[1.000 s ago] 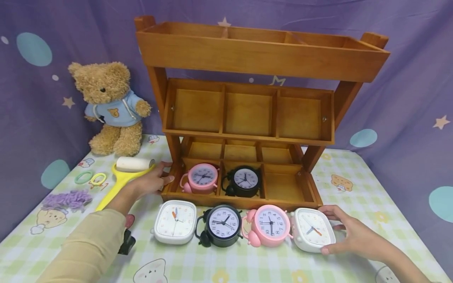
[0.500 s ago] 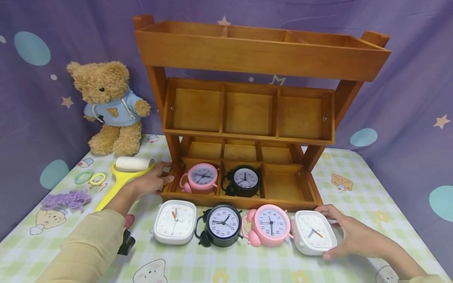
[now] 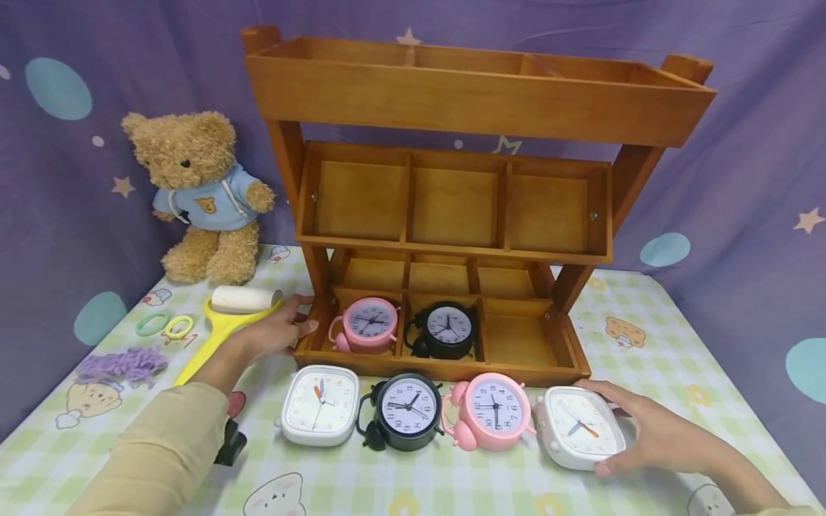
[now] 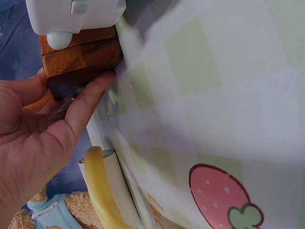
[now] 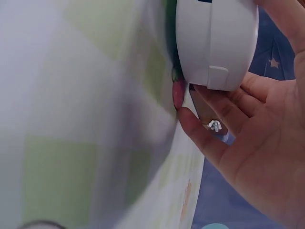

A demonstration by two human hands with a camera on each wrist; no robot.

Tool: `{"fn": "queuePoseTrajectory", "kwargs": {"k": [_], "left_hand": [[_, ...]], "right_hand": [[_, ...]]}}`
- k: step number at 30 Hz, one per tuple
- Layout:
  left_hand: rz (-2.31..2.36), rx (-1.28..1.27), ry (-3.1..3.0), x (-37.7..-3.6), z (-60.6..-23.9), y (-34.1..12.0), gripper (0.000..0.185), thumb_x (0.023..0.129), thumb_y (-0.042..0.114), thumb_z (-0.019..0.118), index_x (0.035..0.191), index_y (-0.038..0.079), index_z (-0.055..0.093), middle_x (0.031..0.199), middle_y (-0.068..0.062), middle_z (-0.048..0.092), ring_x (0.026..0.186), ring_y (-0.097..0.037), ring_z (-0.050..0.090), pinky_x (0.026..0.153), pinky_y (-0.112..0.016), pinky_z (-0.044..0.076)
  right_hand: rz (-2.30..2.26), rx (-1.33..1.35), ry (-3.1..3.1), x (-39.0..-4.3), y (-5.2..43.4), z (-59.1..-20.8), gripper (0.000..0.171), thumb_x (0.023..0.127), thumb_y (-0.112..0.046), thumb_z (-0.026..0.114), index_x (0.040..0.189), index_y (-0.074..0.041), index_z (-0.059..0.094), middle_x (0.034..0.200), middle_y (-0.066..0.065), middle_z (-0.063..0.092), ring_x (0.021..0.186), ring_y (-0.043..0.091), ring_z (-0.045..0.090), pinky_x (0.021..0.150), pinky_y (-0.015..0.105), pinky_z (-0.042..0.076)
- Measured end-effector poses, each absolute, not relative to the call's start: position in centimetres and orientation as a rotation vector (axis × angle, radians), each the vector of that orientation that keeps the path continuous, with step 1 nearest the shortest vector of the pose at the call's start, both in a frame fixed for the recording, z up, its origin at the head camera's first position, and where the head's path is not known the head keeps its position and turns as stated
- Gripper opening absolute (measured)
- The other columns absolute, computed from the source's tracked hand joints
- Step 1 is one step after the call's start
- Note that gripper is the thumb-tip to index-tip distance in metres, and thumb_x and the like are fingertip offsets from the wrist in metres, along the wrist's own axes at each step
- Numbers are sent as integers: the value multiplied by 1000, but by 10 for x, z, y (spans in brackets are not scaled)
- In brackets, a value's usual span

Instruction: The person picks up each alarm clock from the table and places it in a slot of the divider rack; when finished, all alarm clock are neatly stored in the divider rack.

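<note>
My right hand (image 3: pixel 658 430) holds a white square alarm clock (image 3: pixel 579 428) at the right end of a row, thumb at its near corner and fingers behind. In the right wrist view, the fingers lie under the white clock (image 5: pixel 217 43). With thumb and fingers, my left hand (image 3: pixel 274 333) grips the lower left end of a brown wooden shelf (image 3: pixel 477 104); the left wrist view shows the wooden corner (image 4: pixel 83 59) between them. Beside the held clock are a pink alarm clock (image 3: pixel 495 412), a black one (image 3: pixel 408 414) and another white one (image 3: pixel 320 405).
The shelf's bottom tray bears a pink clock (image 3: pixel 371 325) and a black clock (image 3: pixel 447 330). Left of it lie a yellow-handled lint roller (image 3: pixel 216 340), two rings (image 3: pixel 178 327) and a fuzzy purple strip (image 3: pixel 125 364). A teddy bear (image 3: pixel 209 197) sits against the purple curtain.
My right hand has shifted the white clock slightly right and toward me, opening a small gap beside the pink clock. The left hand has stayed on the shelf.
</note>
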State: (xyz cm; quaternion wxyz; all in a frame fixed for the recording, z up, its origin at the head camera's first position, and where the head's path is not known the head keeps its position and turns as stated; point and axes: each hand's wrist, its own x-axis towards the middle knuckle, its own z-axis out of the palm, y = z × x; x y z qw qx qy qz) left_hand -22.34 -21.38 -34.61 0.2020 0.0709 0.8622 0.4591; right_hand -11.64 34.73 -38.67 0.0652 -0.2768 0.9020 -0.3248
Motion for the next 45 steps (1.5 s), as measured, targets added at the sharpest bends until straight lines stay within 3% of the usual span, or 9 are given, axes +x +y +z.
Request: {"fn": "queuePoseTrajectory", "kwargs": {"k": [2, 8, 15, 19, 23, 26, 31, 45], "left_hand": [[1285, 196, 2410, -223, -346, -215, 57, 109, 9, 41, 155, -8, 13, 144, -42, 34, 131, -53, 44, 95, -58, 53], [1287, 185, 2403, -223, -345, -217, 57, 109, 10, 41, 155, -7, 12, 144, -42, 33, 132, -54, 43, 95, -60, 51], [1285, 186, 2413, -222, -345, -219, 57, 109, 10, 41, 154, -8, 12, 143, -42, 33, 131, -54, 43, 95, -60, 51], [1291, 187, 2412, -222, -345, -219, 57, 109, 10, 41, 154, -8, 12, 143, -42, 34, 130, -54, 44, 95, -59, 52], [1292, 189, 2409, -221, -345, -219, 57, 109, 10, 41, 155, -8, 12, 143, -42, 33, 131, -55, 43, 95, -60, 51], [1300, 187, 2414, -220, -345, -218, 56, 109, 9, 41, 154, -8, 13, 142, -42, 34, 130, -54, 45, 94, -59, 52], [1315, 186, 2410, -220, -348, -215, 56, 108, 9, 42, 154, -8, 14, 142, -42, 36, 130, -53, 45, 94, -58, 53], [1322, 192, 2404, -220, -347, -213, 55, 108, 9, 42, 153, -8, 15, 144, -43, 33, 132, -54, 43, 94, -59, 52]], "right_hand": [[-970, -809, 2724, -116, 350, -385, 99, 68, -28, 96, 151, -13, 44, 145, 13, 53, 122, -4, 48, 91, 23, 50], [-994, -786, 2741, -116, 358, -372, 94, 67, -21, 95, 149, -17, 48, 139, -11, 55, 117, -1, 52, 87, 24, 50], [-942, -824, 2828, -125, 358, -344, 95, 67, -19, 95, 149, -16, 48, 134, -12, 57, 114, -1, 53, 86, 21, 49], [-930, -847, 2869, -136, 352, -330, 96, 65, -19, 96, 148, -10, 48, 147, 4, 50, 121, -6, 48, 89, 15, 47], [-915, -871, 2900, -150, 341, -318, 95, 64, -20, 97, 146, -8, 50, 142, 15, 54, 116, -3, 53, 87, 15, 47], [-889, -852, 2912, -159, 330, -310, 93, 65, -24, 97, 144, -8, 51, 130, 6, 61, 106, 11, 62, 86, 21, 51], [-836, -767, 2902, -173, 315, -302, 95, 68, -33, 96, 145, -5, 49, 126, 8, 64, 108, 31, 63, 83, 32, 53], [-809, -728, 2858, -211, 288, -313, 99, 69, -36, 94, 145, 6, 47, 130, 18, 61, 111, 31, 58, 95, 55, 47]]}}
